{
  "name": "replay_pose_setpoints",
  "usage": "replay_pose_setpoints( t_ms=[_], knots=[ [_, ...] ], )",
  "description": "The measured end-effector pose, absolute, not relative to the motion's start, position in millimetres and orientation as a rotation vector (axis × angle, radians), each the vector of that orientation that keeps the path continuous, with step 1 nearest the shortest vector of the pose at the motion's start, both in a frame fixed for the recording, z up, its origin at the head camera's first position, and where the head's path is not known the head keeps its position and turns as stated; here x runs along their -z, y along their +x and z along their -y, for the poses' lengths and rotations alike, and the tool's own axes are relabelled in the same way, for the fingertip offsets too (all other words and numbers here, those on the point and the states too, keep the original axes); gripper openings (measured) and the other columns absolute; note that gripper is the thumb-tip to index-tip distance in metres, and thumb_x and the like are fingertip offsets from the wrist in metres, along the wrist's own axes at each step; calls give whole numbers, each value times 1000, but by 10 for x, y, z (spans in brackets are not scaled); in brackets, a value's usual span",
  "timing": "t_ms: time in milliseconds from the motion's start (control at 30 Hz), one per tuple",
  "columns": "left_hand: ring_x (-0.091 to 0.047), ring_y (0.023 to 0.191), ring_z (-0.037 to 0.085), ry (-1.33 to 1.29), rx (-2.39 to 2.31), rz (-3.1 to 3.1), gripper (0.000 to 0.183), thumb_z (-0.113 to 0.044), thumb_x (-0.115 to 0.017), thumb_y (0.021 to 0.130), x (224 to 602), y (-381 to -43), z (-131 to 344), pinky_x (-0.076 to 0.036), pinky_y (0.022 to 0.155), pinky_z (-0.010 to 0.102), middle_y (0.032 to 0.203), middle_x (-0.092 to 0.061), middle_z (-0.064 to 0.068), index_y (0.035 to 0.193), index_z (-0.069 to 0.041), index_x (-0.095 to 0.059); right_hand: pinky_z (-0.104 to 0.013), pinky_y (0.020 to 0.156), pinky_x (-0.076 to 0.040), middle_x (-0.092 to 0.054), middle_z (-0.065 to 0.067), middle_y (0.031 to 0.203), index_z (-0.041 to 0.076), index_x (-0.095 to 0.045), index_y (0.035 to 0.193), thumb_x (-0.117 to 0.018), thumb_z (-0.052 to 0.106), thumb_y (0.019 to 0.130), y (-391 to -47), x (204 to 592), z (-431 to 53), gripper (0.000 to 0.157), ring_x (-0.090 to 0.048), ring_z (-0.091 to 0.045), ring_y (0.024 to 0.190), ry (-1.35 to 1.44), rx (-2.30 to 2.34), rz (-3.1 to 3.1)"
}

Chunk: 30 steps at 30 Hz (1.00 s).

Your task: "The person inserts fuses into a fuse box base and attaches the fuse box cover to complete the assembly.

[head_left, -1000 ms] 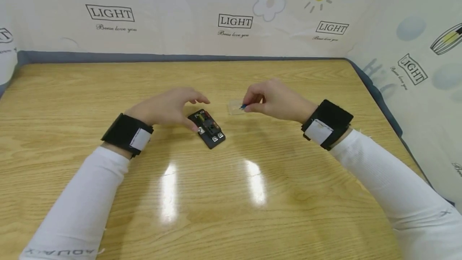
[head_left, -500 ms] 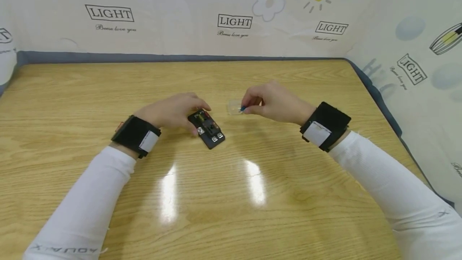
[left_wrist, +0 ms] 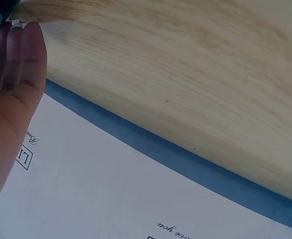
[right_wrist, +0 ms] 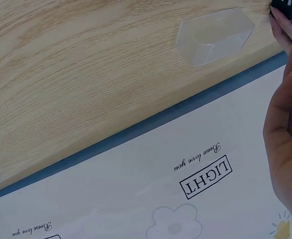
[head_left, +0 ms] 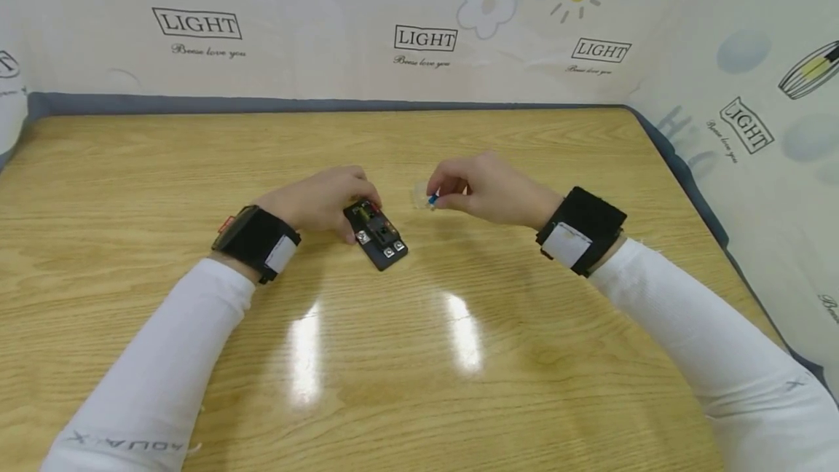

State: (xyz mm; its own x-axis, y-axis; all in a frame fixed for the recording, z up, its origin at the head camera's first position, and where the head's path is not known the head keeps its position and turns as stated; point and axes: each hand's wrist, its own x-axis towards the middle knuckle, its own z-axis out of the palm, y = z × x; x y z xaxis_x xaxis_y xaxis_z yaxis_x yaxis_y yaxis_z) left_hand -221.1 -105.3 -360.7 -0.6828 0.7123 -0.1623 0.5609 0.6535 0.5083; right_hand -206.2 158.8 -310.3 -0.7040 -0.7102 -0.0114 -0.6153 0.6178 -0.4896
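Observation:
A black fuse block with metal terminals and small coloured fuses lies slantwise on the table. My left hand grips its far left end, thumb on the near side and fingers around the far edge. In the left wrist view, those fingers reach the block's dark corner. Between the thumb and index finger of my right hand is a small blue blade fuse, its metal prongs pointing down. It is held to the right of the block. In the right wrist view, the fuse is hidden.
A clear plastic box sits on the wooden table, partly behind the right fingertips in the head view. Printed sheeting stands along the table's back and right edges.
My left hand has closed its fingers onto the fuse block's end. The right hand has moved slightly left with the blue fuse, away from over the clear box.

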Motion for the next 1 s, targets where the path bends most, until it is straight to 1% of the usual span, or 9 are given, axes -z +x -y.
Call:
replay_pose_setpoints(
  t_ms=[233,333,500,633,767,867,1000],
  knots=[
    [-53,108,30,1019,-637,-2503,57,-3,-85,64,3607,-2244,1068,-44,100,50,118,-57,15,118,-6,-66,-37,70,-54,-76,-11,88,7,-65,111,-66,15,91,-2073,3092,-1478,21,-64,-16,74,-1083,688,-2628],
    [-52,108,29,1007,-665,-2487,57,-3,-86,64,3612,-2254,1085,-44,100,49,118,-57,13,117,-6,-66,-36,68,-54,-76,-10,86,7,-66,109,-67,18,91,-2075,3097,-1405,21,-63,-15,73,-1101,675,-2633],
    [-51,107,28,998,-670,-2472,57,-4,-86,63,3622,-2272,1083,-43,100,49,118,-57,13,117,-7,-67,-35,65,-53,-75,-11,83,6,-68,105,-67,17,91,-2078,3098,-1285,18,-63,-15,71,-1149,667,-2625],
    [-51,105,28,1028,-682,-2463,57,-3,-87,62,3648,-2298,1085,-44,98,48,115,-57,13,115,-7,-68,-34,67,-53,-75,-9,84,7,-68,103,-66,16,91,-2069,3108,-1183,16,-63,-15,73,-1138,656,-2620],
    [-52,102,28,1079,-715,-2452,57,-3,-88,59,3675,-2320,1103,-44,96,48,111,-58,14,113,-6,-69,-33,67,-54,-74,-8,84,6,-70,99,-67,12,89,-2053,3161,-1056,11,-63,-15,72,-1121,649,-2619],
    [-52,102,27,1063,-715,-2448,58,-4,-88,59,3681,-2326,1111,-44,97,48,112,-58,12,113,-7,-68,-31,66,-54,-75,-9,85,5,-71,96,-67,9,88,-2034,3204,-965,10,-63,-14,72,-1104,654,-2618],
    [-51,103,27,1019,-708,-2440,59,-5,-87,61,3662,-2315,1113,-43,97,48,115,-58,11,116,-9,-66,-32,71,-56,-75,-10,91,4,-70,95,-67,6,87,-2005,3217,-879,9,-65,-15,77,-1033,670,-2627]
  ],
)
